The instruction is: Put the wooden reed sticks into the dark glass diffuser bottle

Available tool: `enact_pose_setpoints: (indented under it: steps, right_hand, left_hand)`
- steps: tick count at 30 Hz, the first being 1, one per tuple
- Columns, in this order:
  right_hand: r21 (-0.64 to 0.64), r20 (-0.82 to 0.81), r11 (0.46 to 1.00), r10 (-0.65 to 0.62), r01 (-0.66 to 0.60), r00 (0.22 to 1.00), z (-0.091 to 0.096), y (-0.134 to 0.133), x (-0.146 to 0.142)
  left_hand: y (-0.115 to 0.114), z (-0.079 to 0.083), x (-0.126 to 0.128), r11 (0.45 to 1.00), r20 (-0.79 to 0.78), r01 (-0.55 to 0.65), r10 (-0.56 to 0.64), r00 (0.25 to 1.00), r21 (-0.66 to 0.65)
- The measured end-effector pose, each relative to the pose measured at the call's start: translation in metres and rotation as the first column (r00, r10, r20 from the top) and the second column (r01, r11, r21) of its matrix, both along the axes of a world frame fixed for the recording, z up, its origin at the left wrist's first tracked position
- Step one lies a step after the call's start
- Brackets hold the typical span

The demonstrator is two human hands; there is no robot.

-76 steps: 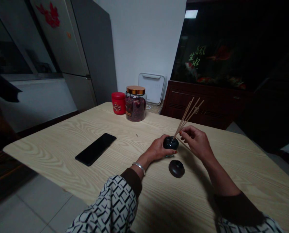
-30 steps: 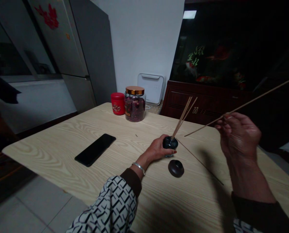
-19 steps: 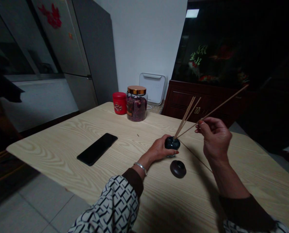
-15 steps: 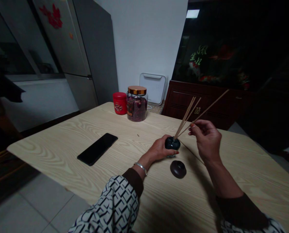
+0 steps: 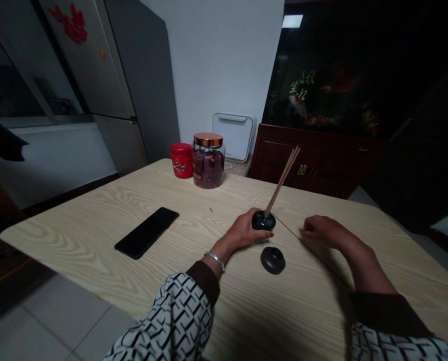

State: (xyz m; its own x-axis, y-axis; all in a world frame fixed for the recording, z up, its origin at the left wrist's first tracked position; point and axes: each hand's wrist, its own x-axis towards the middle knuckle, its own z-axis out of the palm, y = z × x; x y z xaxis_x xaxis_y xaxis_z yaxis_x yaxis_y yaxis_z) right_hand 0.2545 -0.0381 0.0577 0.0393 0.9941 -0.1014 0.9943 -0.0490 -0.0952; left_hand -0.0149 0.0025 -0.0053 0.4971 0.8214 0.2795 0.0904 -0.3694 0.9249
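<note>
The bare right hand (image 5: 323, 231), which pinched a slanting, thin tan wooden stick half a second ago, is now lower, curled over the pale wood-grain tabletop (image 5: 194, 230). The tan wooden sticks (image 5: 283, 180) in the small, round dark glass bottle (image 5: 263, 220), fanned apart earlier, now lean together in one tight bundle.

A head-worn camera looks forward and down, close above the table (image 5: 194, 228).

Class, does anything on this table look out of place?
A thin brown stick lies on the pale wood-grain table, while slim tan sticks lean in a dark round glass bottle. A tiny dark fleck also looks stray.
</note>
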Motion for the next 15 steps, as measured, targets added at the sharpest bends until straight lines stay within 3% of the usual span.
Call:
enact_pose_setpoints:
  steps: [2, 5, 15]
  right_hand:
    - [-0.106, 0.096, 0.994, -0.022, 0.033, 0.995, -0.009, 0.000, 0.002]
    - [-0.161, 0.146, 0.986, -0.018, 0.042, 0.989, -0.016, 0.001, -0.006]
    - [-0.085, 0.077, 0.995, -0.047, 0.053, 0.996, -0.012, 0.001, -0.008]
  left_hand:
    - [0.000, 0.000, 0.000, 1.000, -0.002, 0.000, 0.000, 1.000, 0.007]
    - [0.001, 0.000, -0.001, 1.000, -0.008, 0.000, 0.000, 1.000, 0.014]
    - [-0.001, 0.002, 0.000, 1.000, 0.004, 0.015, -0.015, 1.000, -0.003]
